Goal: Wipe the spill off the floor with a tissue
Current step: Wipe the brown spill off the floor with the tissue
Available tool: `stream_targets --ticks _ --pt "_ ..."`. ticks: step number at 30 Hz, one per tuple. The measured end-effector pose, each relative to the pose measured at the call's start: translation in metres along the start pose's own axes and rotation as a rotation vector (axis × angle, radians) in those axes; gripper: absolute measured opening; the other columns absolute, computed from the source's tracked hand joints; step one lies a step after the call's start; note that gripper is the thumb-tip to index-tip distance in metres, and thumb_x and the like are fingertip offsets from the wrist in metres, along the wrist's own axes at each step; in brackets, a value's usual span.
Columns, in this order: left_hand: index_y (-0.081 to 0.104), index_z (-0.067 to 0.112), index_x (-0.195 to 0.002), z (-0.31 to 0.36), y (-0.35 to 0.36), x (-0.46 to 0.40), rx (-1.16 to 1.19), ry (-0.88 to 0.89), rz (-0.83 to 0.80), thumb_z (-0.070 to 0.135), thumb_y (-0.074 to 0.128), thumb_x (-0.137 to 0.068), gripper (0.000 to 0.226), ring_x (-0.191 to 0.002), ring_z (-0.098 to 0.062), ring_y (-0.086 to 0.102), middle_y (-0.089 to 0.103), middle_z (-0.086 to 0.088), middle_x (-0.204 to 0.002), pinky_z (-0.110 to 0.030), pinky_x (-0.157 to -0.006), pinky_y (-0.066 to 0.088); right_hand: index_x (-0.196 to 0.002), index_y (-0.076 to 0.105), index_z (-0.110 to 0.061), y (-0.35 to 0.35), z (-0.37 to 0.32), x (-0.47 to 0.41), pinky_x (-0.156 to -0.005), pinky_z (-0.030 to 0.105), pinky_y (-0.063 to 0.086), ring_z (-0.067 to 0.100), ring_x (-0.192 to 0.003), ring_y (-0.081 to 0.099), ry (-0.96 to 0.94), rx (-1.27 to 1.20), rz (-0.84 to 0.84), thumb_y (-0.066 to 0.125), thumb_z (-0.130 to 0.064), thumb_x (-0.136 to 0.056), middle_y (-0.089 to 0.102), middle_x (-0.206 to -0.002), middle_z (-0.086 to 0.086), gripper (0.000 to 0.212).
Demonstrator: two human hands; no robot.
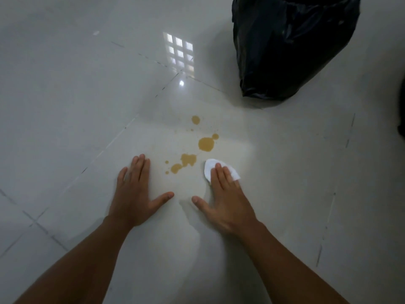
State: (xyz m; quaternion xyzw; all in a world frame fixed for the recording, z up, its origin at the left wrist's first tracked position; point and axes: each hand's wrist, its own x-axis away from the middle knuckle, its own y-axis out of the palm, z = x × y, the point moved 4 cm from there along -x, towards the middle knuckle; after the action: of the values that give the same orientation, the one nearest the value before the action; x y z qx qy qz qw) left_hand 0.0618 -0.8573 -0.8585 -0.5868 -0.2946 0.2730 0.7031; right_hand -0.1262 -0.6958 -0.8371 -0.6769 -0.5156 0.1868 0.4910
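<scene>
head view: right hand (225, 200) flat, fingers spread, pressing folded white tissue (213, 167) to pale tiled floor (65, 95), just right of brown spill (206, 144). left hand (133, 194) splayed wide, empty, braced on tile. black bag (291, 44) beyond. spill untouched; advisable to sweep leftward, gathering droplets inward, pressing firmly.

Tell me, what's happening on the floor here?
A person is about to clean up a brownish spill on the white tiled floor. Their right hand presses a white tissue flat on the floor just beside the puddles, not on them yet. Their left hand rests flat on the floor on the other side. A black trash bag sits nearby.
</scene>
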Motion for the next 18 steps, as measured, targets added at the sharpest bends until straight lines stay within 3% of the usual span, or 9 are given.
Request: stream_targets --ticks 3,7,10,14,18 --pt "0.024 0.001 -0.153 0.000 -0.001 -0.002 0.002 0.006 0.007 0.086 0.030 -0.078 0.114 -0.153 -0.030 0.018 0.022 -0.017 -0.164 -0.053 -0.120 0.020 -0.157 -0.003 -0.013 -0.012 0.032 -0.009 -0.124 0.038 -0.002 0.014 -0.152 -0.010 0.093 0.085 0.085 0.023 -0.080 -0.086 -0.009 -0.167 0.000 0.101" --pt "0.023 0.002 -0.154 0.001 -0.001 0.001 -0.008 -0.004 0.003 0.088 0.029 -0.077 0.115 -0.153 -0.028 0.018 0.021 -0.015 -0.164 -0.052 -0.121 0.020 -0.156 -0.004 -0.006 -0.038 0.047 -0.079 -0.123 0.045 -0.005 0.024 -0.152 -0.012 0.237 0.030 0.020 0.022 -0.083 -0.084 -0.010 -0.166 0.011 0.108" --pt "0.024 0.004 -0.154 0.000 -0.005 -0.001 0.002 0.004 -0.001 0.091 0.029 -0.075 0.117 -0.152 -0.026 0.020 0.022 -0.013 -0.164 -0.049 -0.120 0.022 -0.156 -0.007 -0.005 -0.037 0.030 -0.096 -0.123 0.045 -0.007 0.026 -0.152 -0.016 0.188 0.029 -0.007 0.022 -0.085 -0.082 -0.014 -0.165 0.012 0.112" --pt "0.026 0.006 -0.154 -0.001 -0.005 -0.003 0.030 0.002 0.014 0.090 0.029 -0.076 0.115 -0.152 -0.024 0.020 0.024 -0.011 -0.164 -0.047 -0.119 0.022 -0.156 -0.008 -0.008 -0.017 0.008 -0.057 -0.123 0.039 -0.006 0.018 -0.151 -0.017 -0.016 0.073 -0.007 0.022 -0.084 -0.083 -0.016 -0.165 0.005 0.110" --pt "0.027 0.005 -0.153 -0.002 -0.002 -0.003 0.039 0.005 0.026 0.089 0.031 -0.077 0.114 -0.152 -0.024 0.021 0.024 -0.011 -0.164 -0.047 -0.120 0.020 -0.157 -0.006 -0.009 -0.026 0.019 -0.091 -0.123 0.040 -0.004 0.017 -0.152 -0.014 0.086 0.032 0.009 0.021 -0.085 -0.082 -0.012 -0.166 0.006 0.110"
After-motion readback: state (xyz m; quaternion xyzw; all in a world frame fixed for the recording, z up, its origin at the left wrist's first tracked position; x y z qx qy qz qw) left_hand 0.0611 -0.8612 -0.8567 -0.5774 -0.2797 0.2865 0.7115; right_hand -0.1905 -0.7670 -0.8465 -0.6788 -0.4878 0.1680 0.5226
